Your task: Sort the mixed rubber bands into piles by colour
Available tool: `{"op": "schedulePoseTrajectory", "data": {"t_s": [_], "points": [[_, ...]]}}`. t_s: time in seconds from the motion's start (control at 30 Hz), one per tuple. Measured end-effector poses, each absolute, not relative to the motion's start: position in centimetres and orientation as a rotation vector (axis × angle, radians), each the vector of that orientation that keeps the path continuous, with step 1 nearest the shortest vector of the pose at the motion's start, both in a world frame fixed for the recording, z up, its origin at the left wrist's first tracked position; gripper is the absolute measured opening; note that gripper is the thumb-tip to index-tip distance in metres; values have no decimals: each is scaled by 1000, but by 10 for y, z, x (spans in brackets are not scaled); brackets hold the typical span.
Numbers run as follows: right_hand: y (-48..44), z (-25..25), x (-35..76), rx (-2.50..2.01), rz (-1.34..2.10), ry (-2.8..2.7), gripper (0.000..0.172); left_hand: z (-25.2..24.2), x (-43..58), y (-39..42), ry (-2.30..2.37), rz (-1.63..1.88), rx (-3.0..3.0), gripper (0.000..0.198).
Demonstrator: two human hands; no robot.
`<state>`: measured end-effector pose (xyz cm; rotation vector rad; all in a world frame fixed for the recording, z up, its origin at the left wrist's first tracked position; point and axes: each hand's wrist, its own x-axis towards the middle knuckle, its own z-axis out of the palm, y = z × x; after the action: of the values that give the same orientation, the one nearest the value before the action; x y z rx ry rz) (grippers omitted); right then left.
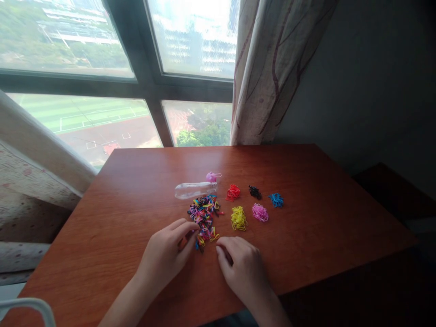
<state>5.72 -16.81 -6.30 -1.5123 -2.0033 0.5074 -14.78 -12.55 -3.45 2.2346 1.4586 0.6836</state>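
Observation:
A mixed pile of small coloured rubber bands lies on the wooden table between and beyond my hands. My left hand reaches the pile's left edge, thumb and forefinger tips nearly together; whatever is between them is too small to make out. Just right of the pile's near end, my right hand rests low with curled fingers, its thumb and forefinger tips close together. Anything inside them is hidden. Sorted by colour, separate heaps lie to the right: yellow bands, pink bands, red bands, black bands and blue bands.
Behind the pile a clear plastic bottle lies on its side, with a pink cap by its mouth. The table ends at a window with curtains on both sides. A white curved bar shows lower left.

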Motion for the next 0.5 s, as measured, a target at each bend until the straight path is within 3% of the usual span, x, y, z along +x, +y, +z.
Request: {"op": "schedulePoseTrajectory", "data": {"t_s": [0.2, 0.5], "points": [[-173, -59, 38, -1508, 536, -2054, 6, -51, -158, -145, 1475, 803, 2163, 15], [-172, -66, 33, -1454, 545, -2022, 13, -57, -157, -150, 1505, 735, 2152, 14]]}}
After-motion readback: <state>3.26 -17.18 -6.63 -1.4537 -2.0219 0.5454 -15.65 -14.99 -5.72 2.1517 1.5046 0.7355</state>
